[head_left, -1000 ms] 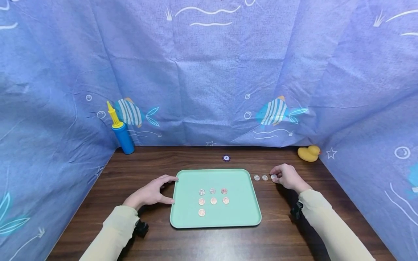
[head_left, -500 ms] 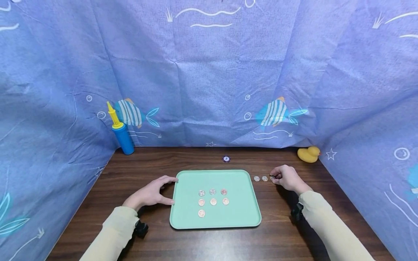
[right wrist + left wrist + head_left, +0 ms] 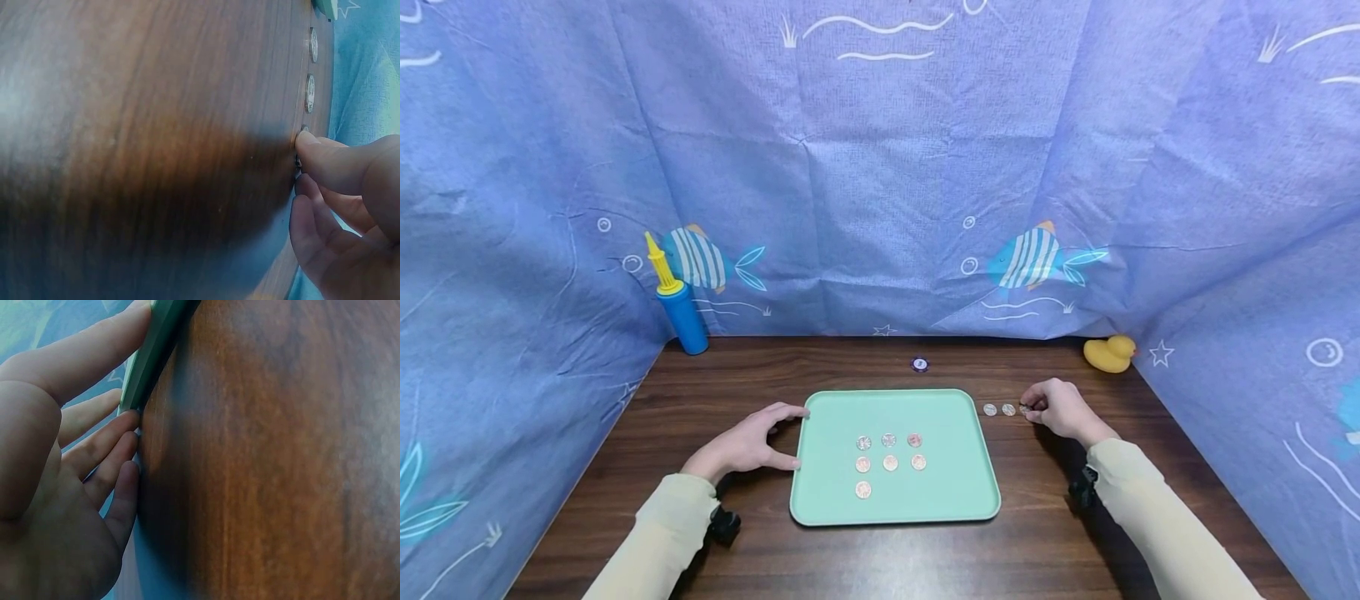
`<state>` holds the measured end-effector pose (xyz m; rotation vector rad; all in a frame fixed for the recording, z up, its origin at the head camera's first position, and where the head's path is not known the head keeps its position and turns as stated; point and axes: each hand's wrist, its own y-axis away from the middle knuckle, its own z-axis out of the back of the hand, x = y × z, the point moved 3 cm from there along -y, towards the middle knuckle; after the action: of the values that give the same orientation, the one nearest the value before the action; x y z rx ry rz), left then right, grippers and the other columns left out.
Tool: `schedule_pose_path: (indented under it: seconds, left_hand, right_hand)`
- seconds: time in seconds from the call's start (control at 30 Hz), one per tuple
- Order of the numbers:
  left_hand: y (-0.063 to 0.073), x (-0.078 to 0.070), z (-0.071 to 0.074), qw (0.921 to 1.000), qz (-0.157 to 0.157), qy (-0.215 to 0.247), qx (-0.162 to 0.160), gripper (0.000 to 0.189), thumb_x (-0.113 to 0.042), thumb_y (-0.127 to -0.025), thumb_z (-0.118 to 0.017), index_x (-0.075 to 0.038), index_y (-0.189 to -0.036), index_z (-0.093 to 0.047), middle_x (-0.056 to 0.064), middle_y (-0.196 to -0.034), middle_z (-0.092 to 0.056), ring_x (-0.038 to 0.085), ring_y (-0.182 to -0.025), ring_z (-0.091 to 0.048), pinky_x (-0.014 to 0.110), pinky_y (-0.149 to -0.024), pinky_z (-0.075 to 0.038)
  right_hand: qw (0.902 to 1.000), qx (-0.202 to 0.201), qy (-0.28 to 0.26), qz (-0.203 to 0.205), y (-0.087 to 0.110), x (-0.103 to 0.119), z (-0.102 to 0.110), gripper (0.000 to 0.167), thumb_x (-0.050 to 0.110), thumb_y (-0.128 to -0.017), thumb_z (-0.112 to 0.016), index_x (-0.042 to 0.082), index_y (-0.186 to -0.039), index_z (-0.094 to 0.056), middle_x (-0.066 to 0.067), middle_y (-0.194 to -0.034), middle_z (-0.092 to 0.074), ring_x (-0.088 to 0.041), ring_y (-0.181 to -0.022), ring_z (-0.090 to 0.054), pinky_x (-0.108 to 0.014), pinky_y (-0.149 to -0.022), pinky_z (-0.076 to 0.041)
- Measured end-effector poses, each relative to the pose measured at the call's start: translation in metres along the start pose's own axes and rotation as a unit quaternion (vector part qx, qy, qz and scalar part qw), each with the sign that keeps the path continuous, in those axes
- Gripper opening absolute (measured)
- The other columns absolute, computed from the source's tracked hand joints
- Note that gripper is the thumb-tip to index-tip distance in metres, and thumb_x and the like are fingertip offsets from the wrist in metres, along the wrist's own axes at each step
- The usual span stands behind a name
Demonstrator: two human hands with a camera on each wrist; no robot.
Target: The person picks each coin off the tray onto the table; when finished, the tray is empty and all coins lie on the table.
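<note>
While a blue cloth (image 3: pixel 880 167) printed with fish walls off the back and both sides, a dark wood-grain surface (image 3: pixel 880 567) spreads out between, carrying everything else. Near its middle lies a pale green tray (image 3: pixel 955 496), which looks stiff and fairly light and should steady easily by its raised rim. A blue pump (image 3: pixel 685 321) with a yellow top stands at the far left corner. The left hand (image 3: pixel 748 443), thumb and fingers well apart, touches the tray's left rim with its tips. Well to the tray's right, the right hand (image 3: pixel 1062 410) has thumb and fingertips together on a coin (image 3: pixel 1025 410), mostly hidden by them, at the end of a short row. Next comes a yellow toy duck (image 3: pixel 1107 354) at the far right corner, then a small dark-edged disc (image 3: pixel 920 364) behind the tray. Smallest are the coins: two silvery coins (image 3: pixel 1008 410) lie flat between the right hand and the tray, and seven tray coins (image 3: pixel 890 462) sit apart in rows of three, three and one. Such pieces should be light, rigid, slick and hardly fragile; being so thin, they are best pinched by opposite edges with the fingertips.
</note>
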<state>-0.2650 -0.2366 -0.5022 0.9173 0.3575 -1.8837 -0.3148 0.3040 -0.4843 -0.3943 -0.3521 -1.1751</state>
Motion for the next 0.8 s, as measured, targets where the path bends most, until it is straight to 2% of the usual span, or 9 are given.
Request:
schedule_pose_path:
  seconds: [0.47,0.67,0.8]
  left_hand:
    - [0.0002,0.001,-0.0003,1.0,-0.001,0.004,-0.001,0.082,-0.039,-0.085,-0.09,-0.017,-0.155,-0.052,0.009,-0.156,-0.048,0.038,-0.148,-0.041,0.062,-0.118,-0.035]
    - [0.001,0.0001,-0.0005,1.0,-0.005,-0.005,-0.005,0.083,-0.041,-0.084,-0.09,-0.016,-0.154,-0.052,0.008,-0.155,-0.049,0.036,-0.144,-0.044,0.06,-0.117,-0.038]
    - [0.0011,0.0001,0.0001,0.9999,-0.005,-0.012,-0.009,0.082,-0.042,-0.084,-0.09,-0.017,-0.154,-0.053,0.007,-0.154,-0.05,0.034,-0.143,-0.046,0.058,-0.116,-0.038]
  right_hand:
    - [0.9998,0.013,0.006,-0.01,-0.0002,-0.0011,0.0015,0.013,-0.004,-0.082,-0.083,0.003,-0.092,-0.08,0.001,-0.08,-0.072,-0.012,-0.074,-0.062,-0.033,-0.07,-0.054]
    - [0.9999,0.005,0.01,0.001,-0.0001,-0.0011,0.0022,0.012,-0.002,-0.081,-0.084,0.005,-0.09,-0.079,0.002,-0.076,-0.07,-0.011,-0.071,-0.059,-0.032,-0.069,-0.051]
    - [0.9998,-0.003,0.014,0.011,-0.0026,0.0031,0.0034,0.012,0.001,-0.083,-0.084,0.004,-0.092,-0.079,-0.001,-0.081,-0.072,-0.013,-0.075,-0.062,-0.033,-0.07,-0.052]
